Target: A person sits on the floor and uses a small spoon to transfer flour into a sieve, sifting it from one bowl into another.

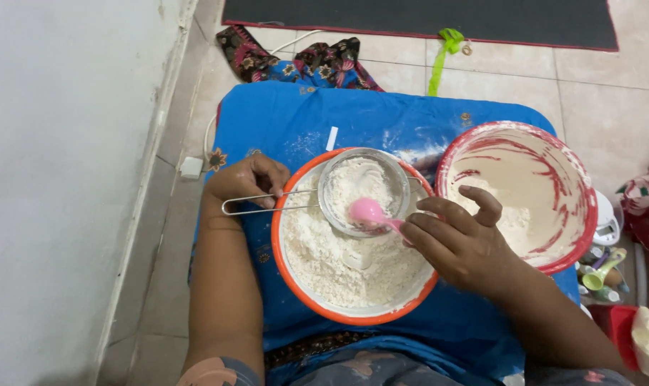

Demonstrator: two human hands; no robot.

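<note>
My left hand (249,182) grips the wire handle of a small metal sieve (364,189) that holds white flour. The sieve hangs over an orange-rimmed bowl (296,282) filled with sifted flour. My right hand (460,243) holds a pink spoon (371,212), whose bowl rests inside the sieve on the flour. Both bowls sit on a blue cloth (303,121) dusted with flour.
A red bowl (585,193) smeared with flour stands to the right, touching the orange one. A white scale (609,221), small bottles (603,275) and a red container (617,322) lie at the right edge. A wall (60,179) runs along the left; a dark mat (417,18) lies beyond.
</note>
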